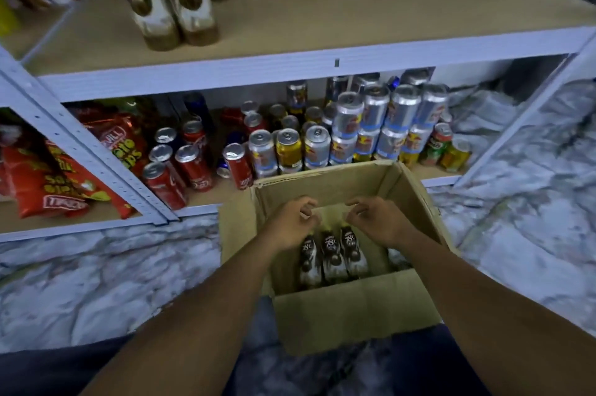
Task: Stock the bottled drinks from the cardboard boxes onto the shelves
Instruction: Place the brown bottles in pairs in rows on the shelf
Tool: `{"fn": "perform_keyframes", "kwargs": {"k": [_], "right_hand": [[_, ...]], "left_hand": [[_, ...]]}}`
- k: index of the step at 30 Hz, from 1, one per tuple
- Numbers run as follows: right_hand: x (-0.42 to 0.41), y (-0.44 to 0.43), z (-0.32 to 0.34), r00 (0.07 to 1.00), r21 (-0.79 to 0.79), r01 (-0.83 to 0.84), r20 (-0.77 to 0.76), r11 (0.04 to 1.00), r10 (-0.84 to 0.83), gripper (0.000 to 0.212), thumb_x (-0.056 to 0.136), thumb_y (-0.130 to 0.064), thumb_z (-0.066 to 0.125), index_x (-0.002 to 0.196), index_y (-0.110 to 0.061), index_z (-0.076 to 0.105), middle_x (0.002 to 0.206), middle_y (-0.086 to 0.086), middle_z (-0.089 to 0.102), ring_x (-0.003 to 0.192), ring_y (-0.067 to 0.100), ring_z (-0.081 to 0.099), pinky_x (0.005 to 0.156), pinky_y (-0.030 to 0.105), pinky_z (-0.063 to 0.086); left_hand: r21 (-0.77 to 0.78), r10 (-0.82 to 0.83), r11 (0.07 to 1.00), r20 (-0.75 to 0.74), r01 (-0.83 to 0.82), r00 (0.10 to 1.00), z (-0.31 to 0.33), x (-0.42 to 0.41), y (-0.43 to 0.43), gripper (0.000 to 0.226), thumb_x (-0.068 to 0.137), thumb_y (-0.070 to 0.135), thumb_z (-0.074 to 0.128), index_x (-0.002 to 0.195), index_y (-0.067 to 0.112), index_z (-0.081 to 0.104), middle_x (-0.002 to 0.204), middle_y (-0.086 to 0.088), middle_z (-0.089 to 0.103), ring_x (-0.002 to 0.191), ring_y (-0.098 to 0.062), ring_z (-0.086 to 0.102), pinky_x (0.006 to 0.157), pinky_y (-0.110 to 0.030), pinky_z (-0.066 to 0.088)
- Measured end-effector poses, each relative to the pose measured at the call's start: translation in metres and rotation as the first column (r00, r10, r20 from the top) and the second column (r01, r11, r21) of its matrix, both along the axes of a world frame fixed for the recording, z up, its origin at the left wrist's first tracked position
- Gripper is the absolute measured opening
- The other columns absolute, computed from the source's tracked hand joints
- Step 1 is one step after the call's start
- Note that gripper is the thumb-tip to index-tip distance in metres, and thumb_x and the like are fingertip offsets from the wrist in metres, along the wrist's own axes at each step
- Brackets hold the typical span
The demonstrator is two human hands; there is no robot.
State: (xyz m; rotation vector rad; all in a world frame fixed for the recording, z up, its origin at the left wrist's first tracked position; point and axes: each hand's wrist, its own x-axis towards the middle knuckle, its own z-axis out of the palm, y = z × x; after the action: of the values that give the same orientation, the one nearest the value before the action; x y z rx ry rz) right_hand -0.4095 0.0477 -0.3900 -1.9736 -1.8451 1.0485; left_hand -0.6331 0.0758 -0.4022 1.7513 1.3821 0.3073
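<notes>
Head view: both hands are held over an open box (pixel 354 308) on the floor, the left hand (pixel 292 224) and the right hand (pixel 375 221) side by side, near each other but apart. The fingers of each are loosely half-curled, and nothing is gripped in them. Just below the fingers, three bottles (pixel 333 255) are seen standing in the near part of the box. Whether the left hand touches the nearest cap cannot be told. The bottom of the box beyond the fingertips looks bare, so much of the load is judged to be out already. Well above and beyond the fingertips, a shelf (pixel 290 24) is set with stocked bottles (pixel 167 8) in groups, with bare board between them. Cans (pixel 290 147) are ranked on the lower level just past the box, and snack bags (pixel 48 182) lie far to the left of the left fingers. Stocking is judged well under way but unfinished: at least three bottles are left to be lifted, and the next grasp is not yet made.
</notes>
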Motion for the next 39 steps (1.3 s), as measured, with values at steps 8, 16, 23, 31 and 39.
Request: {"fn": "perform_keyframes", "kwargs": {"k": [8, 16, 23, 31, 39], "right_hand": [[0.004, 0.034, -0.089, 0.996, -0.1, 0.008, -0.09, 0.995, -0.017, 0.034, 0.1, -0.024, 0.062, 0.134, -0.027, 0.061, 0.125, -0.001, 0.065, 0.113, 0.017, 0.06, 0.088, 0.032, 0.051], [-0.004, 0.057, -0.154, 0.985, -0.167, -0.08, -0.163, 0.983, 0.052, 0.044, 0.1, -0.006, 0.059, 0.143, -0.013, 0.054, 0.137, 0.003, 0.061, 0.125, 0.016, 0.059, 0.099, 0.017, 0.047], [-0.011, 0.06, -0.172, 0.988, -0.188, -0.122, -0.117, 0.975, 0.101, 0.045, 0.092, -0.048, 0.055, 0.136, -0.039, 0.053, 0.128, 0.001, 0.068, 0.122, 0.023, 0.06, 0.105, 0.043, 0.047], [-0.012, 0.06, -0.156, 0.992, -0.09, -0.119, -0.041, 0.989, 0.116, 0.035, 0.095, -0.039, 0.067, 0.127, -0.034, 0.054, 0.109, -0.02, 0.063, 0.113, 0.011, 0.059, 0.119, 0.041, 0.003], [-0.021, 0.065, -0.163, 0.987, -0.077, -0.161, -0.038, 0.984, 0.158, 0.041, 0.094, -0.027, 0.068, 0.131, -0.036, 0.054, 0.111, -0.01, 0.068, 0.103, 0.012, 0.062, 0.122, 0.041, 0.014]], "left_hand": [[-0.106, 0.116, 0.987, -0.069, -0.122, 0.991, -0.089, 0.02, 0.028, 0.041, 0.097, 0.024, 0.067, 0.137, 0.024, 0.058, 0.12, 0.002, 0.06, 0.106, -0.018, 0.062, 0.091, -0.031, 0.051], [-0.158, 0.109, 0.978, -0.164, -0.135, 0.98, -0.138, 0.027, 0.039, 0.045, 0.097, 0.015, 0.058, 0.142, 0.023, 0.054, 0.136, -0.004, 0.064, 0.117, -0.023, 0.063, 0.098, -0.033, 0.051], [-0.162, 0.135, 0.973, -0.174, -0.163, 0.976, -0.147, 0.027, 0.039, 0.044, 0.098, 0.019, 0.057, 0.141, 0.028, 0.053, 0.128, -0.003, 0.069, 0.112, -0.024, 0.066, 0.095, -0.038, 0.054], [-0.112, 0.192, 0.972, -0.125, -0.206, 0.973, -0.145, 0.022, 0.039, 0.046, 0.094, 0.016, 0.067, 0.138, 0.024, 0.058, 0.118, -0.003, 0.07, 0.107, -0.019, 0.065, 0.084, -0.023, 0.045], [-0.137, 0.267, 0.951, -0.094, -0.278, 0.959, -0.147, 0.02, 0.037, 0.053, 0.092, 0.018, 0.069, 0.141, 0.028, 0.054, 0.119, -0.004, 0.071, 0.107, -0.021, 0.067, 0.082, -0.026, 0.05]]}}
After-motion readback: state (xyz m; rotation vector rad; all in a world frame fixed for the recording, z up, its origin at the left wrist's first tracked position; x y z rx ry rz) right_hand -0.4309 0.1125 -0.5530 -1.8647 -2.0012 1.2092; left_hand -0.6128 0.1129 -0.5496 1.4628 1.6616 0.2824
